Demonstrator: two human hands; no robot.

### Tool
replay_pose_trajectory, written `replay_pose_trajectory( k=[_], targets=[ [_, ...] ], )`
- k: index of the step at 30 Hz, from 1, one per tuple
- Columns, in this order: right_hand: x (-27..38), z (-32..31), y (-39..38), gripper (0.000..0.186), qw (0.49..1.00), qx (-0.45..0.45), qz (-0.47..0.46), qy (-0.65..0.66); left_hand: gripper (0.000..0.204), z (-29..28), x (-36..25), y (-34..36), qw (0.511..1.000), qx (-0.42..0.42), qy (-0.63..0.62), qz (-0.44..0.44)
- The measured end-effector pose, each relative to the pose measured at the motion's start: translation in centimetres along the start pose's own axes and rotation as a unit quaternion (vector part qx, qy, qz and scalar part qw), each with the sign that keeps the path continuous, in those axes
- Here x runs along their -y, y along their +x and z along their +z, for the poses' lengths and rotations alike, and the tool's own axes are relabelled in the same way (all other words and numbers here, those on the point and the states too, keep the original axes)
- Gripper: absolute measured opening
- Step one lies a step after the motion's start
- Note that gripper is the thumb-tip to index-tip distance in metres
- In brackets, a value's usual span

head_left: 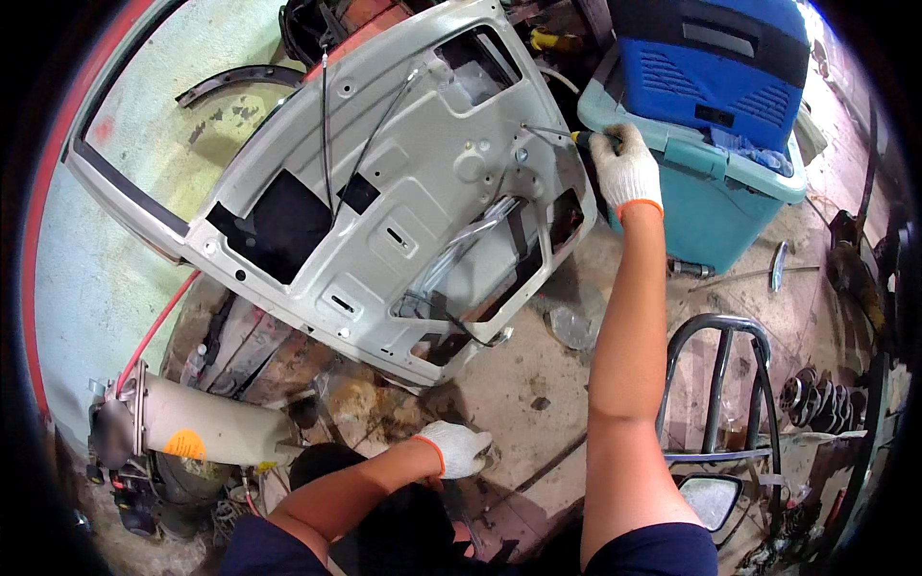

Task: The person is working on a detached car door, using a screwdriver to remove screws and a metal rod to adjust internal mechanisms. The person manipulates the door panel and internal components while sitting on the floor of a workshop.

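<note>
A grey vehicle door shell (403, 206) leans in front of me, with cut-outs, holes and dark cables on its inner side. In a white knitted glove with an orange cuff, my right hand (626, 171) is closed round the handle of a screwdriver (580, 139). The screwdriver's thin shaft points left across the upper right part of the door, its tip close to the panel's small holes. Low and near my body, my left hand (459, 449) wears the same kind of glove. Its fingers are curled, and anything inside them is hidden.
Right of the door stands a teal storage box (696, 206) with a blue case (715, 67) on top. A beige cylinder (216, 422) lies at lower left. On the right are a black tubular frame (715, 384), a mirror (713, 499) and a coil spring (824, 401).
</note>
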State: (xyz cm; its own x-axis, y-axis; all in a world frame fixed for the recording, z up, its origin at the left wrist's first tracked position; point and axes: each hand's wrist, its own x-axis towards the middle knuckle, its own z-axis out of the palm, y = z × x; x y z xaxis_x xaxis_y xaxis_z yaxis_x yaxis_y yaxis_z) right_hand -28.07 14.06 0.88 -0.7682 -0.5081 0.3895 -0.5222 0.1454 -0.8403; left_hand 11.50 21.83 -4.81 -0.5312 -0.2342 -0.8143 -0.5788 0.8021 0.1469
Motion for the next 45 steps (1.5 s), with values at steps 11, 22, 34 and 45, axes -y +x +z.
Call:
replay_pose_trajectory(
  k=[11,22,34,45],
  targets=[
    [1.7,0.0,-0.8,0.041,0.991,-0.049,-0.114,-0.048,0.046,-0.1,-0.3,-0.5,1.000,-0.007,0.007,0.002],
    [1.5,-0.3,-0.8,0.048,0.996,-0.028,-0.070,0.043,0.047,0.3,-0.2,0.0,1.000,-0.007,0.026,0.004],
    [1.2,-0.7,1.0,0.054,0.985,0.053,0.163,-0.037,0.048,0.4,-0.4,0.4,0.999,0.002,0.041,0.007],
    [2.0,-1.0,0.2,0.058,0.997,0.044,0.062,0.002,0.047,0.5,-0.2,0.0,0.999,-0.002,0.037,0.006]
  ],
)
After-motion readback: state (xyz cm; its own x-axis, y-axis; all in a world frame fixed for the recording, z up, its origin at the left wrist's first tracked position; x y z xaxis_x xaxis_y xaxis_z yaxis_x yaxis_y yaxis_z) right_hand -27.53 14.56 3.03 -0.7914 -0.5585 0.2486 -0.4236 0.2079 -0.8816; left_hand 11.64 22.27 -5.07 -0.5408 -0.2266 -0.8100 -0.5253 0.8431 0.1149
